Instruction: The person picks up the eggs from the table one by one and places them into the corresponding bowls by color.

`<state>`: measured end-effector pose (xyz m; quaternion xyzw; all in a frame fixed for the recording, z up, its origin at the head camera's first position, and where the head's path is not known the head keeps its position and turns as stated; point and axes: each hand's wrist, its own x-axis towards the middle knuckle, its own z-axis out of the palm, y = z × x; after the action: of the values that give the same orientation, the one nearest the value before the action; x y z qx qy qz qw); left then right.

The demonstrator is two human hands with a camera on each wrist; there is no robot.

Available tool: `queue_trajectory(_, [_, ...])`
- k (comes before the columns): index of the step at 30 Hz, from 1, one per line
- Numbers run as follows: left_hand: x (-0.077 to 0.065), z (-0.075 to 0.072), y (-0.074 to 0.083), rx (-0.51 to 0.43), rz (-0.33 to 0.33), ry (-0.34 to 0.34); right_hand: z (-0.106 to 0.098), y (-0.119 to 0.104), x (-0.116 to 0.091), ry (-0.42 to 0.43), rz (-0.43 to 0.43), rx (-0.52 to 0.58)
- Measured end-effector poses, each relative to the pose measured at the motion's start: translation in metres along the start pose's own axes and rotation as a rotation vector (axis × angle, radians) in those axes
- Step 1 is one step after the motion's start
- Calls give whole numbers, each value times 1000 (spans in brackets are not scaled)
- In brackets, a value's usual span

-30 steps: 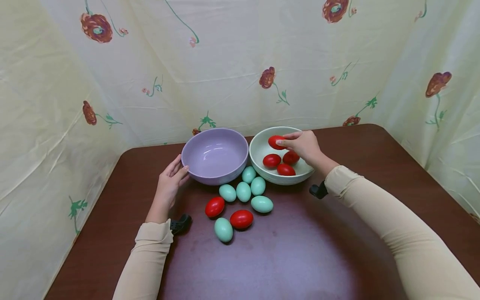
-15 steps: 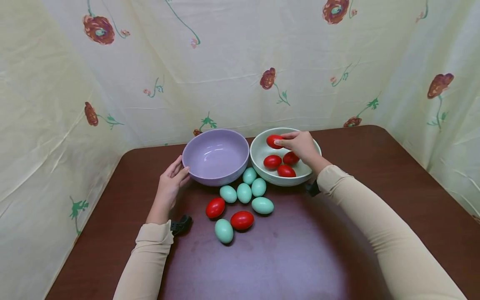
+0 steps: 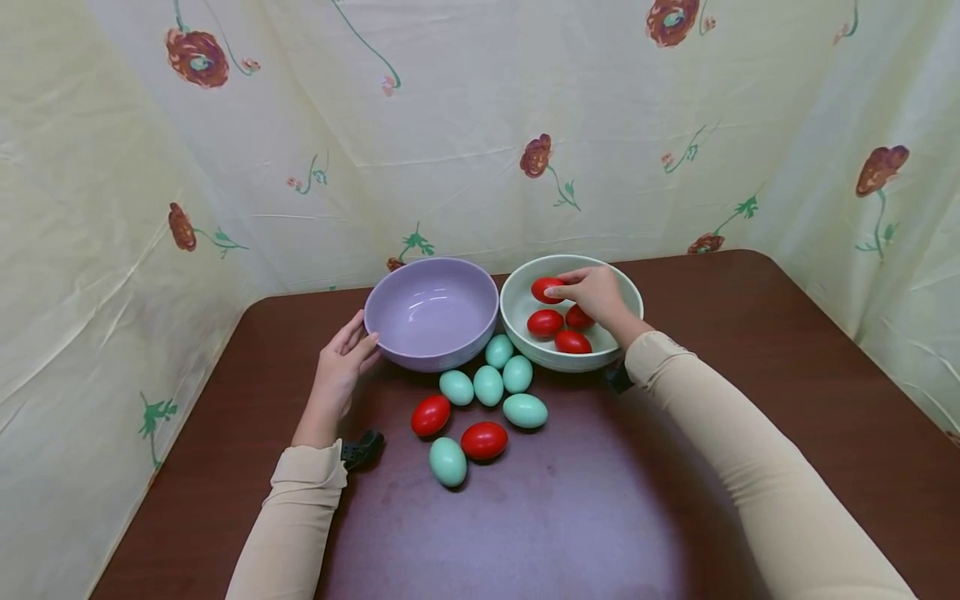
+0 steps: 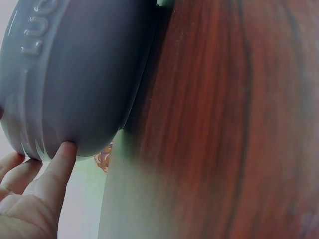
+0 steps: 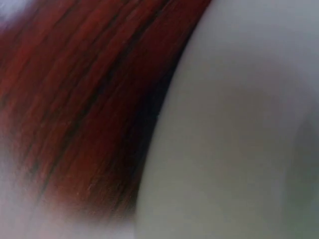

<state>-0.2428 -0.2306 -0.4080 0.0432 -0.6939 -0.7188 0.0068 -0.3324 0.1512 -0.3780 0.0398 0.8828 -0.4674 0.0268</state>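
Note:
My right hand [image 3: 596, 296] pinches a red egg [image 3: 544, 289] between thumb and fingers, inside the pale green bowl [image 3: 517, 342]. Below it in the same bowl lie more red eggs [image 3: 544, 323]. The right wrist view holds only the bowl's blurred outer wall [image 5: 214, 139] and the table; hand and egg are out of it. At the left, my left hand [image 3: 343, 362] rests against the side of the purple bowl [image 3: 431, 321], which has nothing in it. In the left wrist view its fairly straight fingers [image 4: 61, 162] touch that bowl's outer wall [image 4: 89, 74].
Several mint green eggs [image 3: 488, 386] lie on the dark brown table [image 3: 585, 500] in front of the bowls. Among them are two red eggs [image 3: 484, 440]. Both bowls stand side by side near the back edge, before a flowered curtain [image 3: 450, 167].
My right hand has shifted slightly left with the red egg, then a little lower into the pale green bowl. The right forearm has swung left. My left hand stays at the purple bowl.

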Motion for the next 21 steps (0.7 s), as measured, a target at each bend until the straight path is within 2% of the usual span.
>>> queue_trajectory(7, [0, 1, 1, 4, -4, 1, 0, 1, 3, -18, -8, -28])
queue_trajectory(14, [-1, -1, 1, -1, -8, 9, 4, 0, 5, -58, -49, -146])
queue_trajectory(21, [0, -1, -1, 1, -9, 6, 4, 2, 2, -89, -39, -153])
